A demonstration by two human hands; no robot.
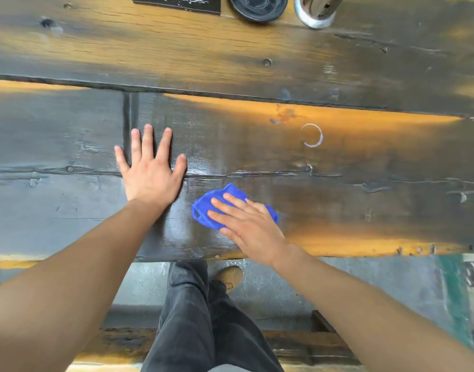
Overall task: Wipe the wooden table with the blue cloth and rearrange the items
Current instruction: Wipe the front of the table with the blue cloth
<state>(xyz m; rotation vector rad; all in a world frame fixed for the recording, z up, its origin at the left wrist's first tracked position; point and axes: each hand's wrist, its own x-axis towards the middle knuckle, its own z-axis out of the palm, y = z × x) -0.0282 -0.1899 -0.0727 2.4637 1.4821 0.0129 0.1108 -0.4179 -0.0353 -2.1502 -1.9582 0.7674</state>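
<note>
Blue cloth (203, 208): bunched into a loose wad, lying on the wooden table (257, 63) near its front edge, slightly right of centre in the head view. The right hand (250, 226) lies flat on top of the cloth, palm down, fingers (225, 202) extended and pointing toward the upper left; it presses on the cloth and does not clench it. Cloth material protrudes beyond the fingertips on the far and left sides.

The left hand (149, 170) lies just beside the cloth, to its left, palm down on the bare tabletop, fingers spread, grasping nothing. The two hands are apart and do not touch.

The tabletop consists of dark, worn planks with orange-toned patches. The area around the cloth shows a glossy sheen. A white ring mark (313, 135) sits on the surface beyond and to the right of the cloth, well apart from it.

At the far edge of the table, partly cut off by the frame: a black card with a white pattern (176, 2), a dark round dish (257, 8) and a perforated metal cylinder (317, 10), in a row from left to right.

Below the front edge, the person's dark trousers (198, 318) and one tan shoe (230, 277) are visible above a grey floor
</note>
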